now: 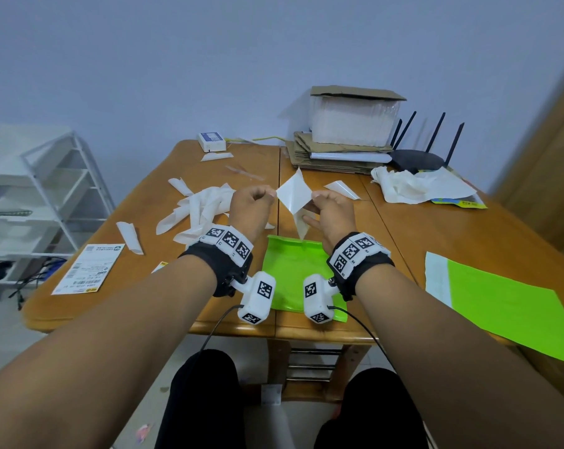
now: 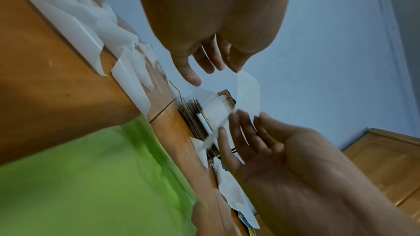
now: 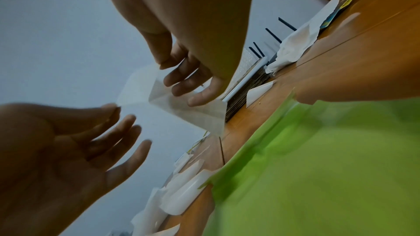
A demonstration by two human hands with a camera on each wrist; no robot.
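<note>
A white translucent sheet (image 1: 293,196) is held in the air between both hands, above the wooden table (image 1: 436,228). My left hand (image 1: 272,194) pinches its left corner between thumb and forefinger, the other fingers spread loosely. My right hand (image 1: 315,196) pinches the right corner, and its remaining fingers lie straight under the sheet's folded lower part. In the right wrist view the sheet (image 3: 145,87) is creased, stretched from the left hand (image 3: 115,108) to the right hand (image 3: 160,66). A bright green bag (image 1: 290,277) lies flat on the table below my wrists.
Several peeled white strips (image 1: 196,212) litter the table's left half, beside a shipping label (image 1: 89,268). A cardboard stack with a box (image 1: 348,124), a black router (image 1: 416,158) and crumpled white paper (image 1: 413,186) sit at the back right. Another green sheet (image 1: 507,303) lies right. A white shelf (image 1: 47,189) stands left.
</note>
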